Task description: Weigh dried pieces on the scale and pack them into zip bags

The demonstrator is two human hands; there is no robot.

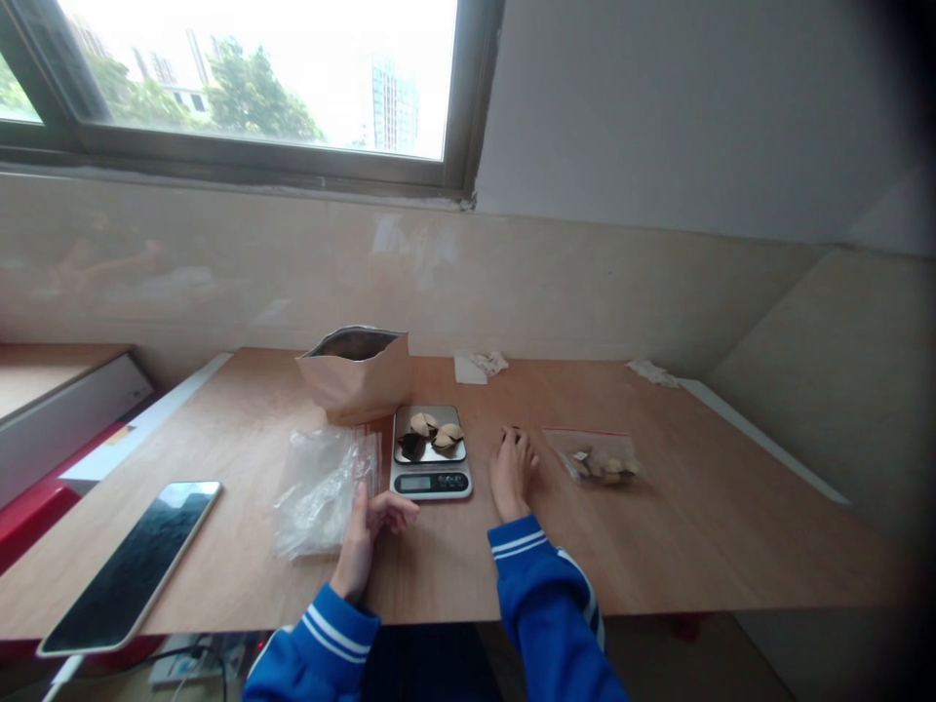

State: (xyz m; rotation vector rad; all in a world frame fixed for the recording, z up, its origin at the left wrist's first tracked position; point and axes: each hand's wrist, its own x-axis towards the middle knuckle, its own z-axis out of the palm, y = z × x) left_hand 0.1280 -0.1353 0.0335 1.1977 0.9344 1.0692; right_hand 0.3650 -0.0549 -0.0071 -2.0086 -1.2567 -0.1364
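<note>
A small digital kitchen scale stands before me with a few beige and dark brown dried pieces on its metal plate; their kind is unclear. My left hand rests at the scale's lower left, beside a stack of clear zip bags. Its thumb is raised apart from loosely bent fingers, with nothing in them. To the right of the scale, my right hand lies on the table with fingers curled down. Something small and dark shows at its fingertips, too little to name. Right of it lies a zip bag containing similar pieces.
A kraft paper pouch stands with its mouth open behind the zip bags. On the left lies a phone with a cable. White paper and a crumpled tissue lie along the back edge, near the wall.
</note>
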